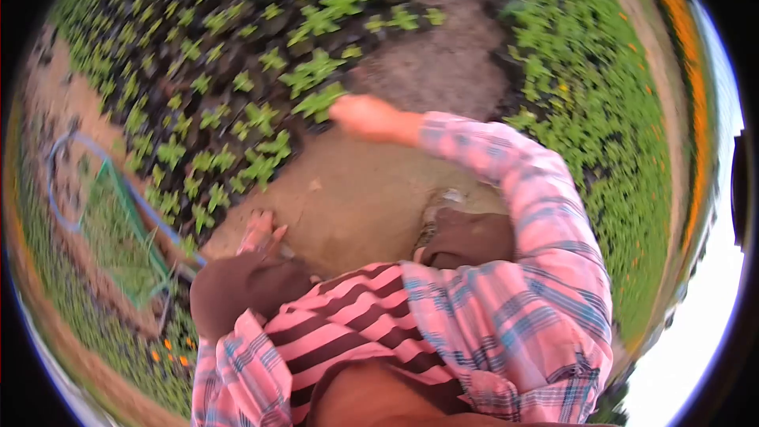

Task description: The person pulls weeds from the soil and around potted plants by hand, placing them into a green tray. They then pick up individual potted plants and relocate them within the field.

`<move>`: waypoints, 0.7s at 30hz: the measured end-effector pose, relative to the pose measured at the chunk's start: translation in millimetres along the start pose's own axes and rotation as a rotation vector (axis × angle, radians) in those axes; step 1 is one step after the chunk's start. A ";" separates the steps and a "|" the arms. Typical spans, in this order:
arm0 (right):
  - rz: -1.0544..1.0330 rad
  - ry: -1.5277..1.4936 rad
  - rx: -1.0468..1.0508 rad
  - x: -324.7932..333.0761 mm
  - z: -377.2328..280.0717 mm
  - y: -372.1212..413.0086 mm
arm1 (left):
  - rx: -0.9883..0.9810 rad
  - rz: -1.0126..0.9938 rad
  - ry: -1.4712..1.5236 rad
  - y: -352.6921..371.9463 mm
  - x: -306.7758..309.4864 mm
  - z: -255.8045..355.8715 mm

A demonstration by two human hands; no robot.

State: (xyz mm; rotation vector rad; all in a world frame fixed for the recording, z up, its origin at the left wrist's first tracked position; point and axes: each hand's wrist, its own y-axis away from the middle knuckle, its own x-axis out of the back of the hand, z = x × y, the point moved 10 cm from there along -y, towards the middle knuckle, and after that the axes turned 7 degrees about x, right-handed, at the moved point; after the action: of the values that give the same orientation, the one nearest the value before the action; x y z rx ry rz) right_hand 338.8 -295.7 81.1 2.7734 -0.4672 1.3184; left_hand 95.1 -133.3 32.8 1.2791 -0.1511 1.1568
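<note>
**Right hand at the edge of the seedling bed**

We crouch over a patch of bare soil (356,198), and our right hand (365,117) is stretched forward to the nearest seedling (318,103), which stands at the rim of the seedling bed (205,55), just where the soil ends. In our judgement, the plant is best taken low, at the base of the stem or its dark pot, never by the leaves, and lifted straight so its neighbours stay upright.

The arm is nearly straight in its pink plaid sleeve (506,166). The hand touches or just overlaps the leaves; it is blurred, so we cannot tell whether the fingers are spread or closed. Our left hand does not show. A blue metal frame (118,182) lies well apart, to the left.
</note>
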 end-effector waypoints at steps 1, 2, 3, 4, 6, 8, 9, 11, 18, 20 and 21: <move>0.001 0.011 0.057 2.6 -11.3 -2.5 | 0.000 -0.034 0.006 1.2 -1.1 3.4; -0.057 -0.036 0.018 -4.8 -5.8 0.2 | 0.012 -0.063 0.008 0.3 -0.1 4.0; 0.013 -0.034 -0.017 9.4 -1.0 9.9 | -0.025 -0.064 -0.002 -0.7 0.2 8.1; 0.077 -0.040 -0.041 21.2 3.0 18.0 | -0.013 -0.054 0.004 -0.1 1.0 6.5; 0.371 0.049 -0.117 63.7 31.5 55.2 | -0.002 -0.050 0.009 0.1 2.6 7.3; 0.524 0.230 -0.443 98.1 87.4 115.6 | -0.014 -0.037 0.011 2.8 5.9 13.3; 0.640 0.300 -0.631 117.1 114.8 157.6 | -0.015 -0.041 0.009 2.2 4.8 13.8; 0.402 0.700 -0.862 156.8 129.5 207.3 | 0.016 -0.051 -0.040 -0.2 2.6 9.6; 0.472 0.593 -1.124 184.7 216.4 321.6 | 0.047 -0.065 -0.068 -5.3 -3.9 -3.7; 0.459 0.616 -1.085 184.3 228.4 323.2 | 0.069 -0.076 -0.074 -8.0 -5.1 -2.8; 0.446 0.651 -1.066 185.6 225.0 318.0 | 0.075 -0.072 -0.075 -6.7 -6.3 -2.3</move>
State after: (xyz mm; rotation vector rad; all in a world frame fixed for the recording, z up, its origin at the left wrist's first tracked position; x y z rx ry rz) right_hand 528.3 -682.0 48.4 1.3463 -1.2767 1.3407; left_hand 96.0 -134.1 23.4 1.3840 -0.1167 1.0621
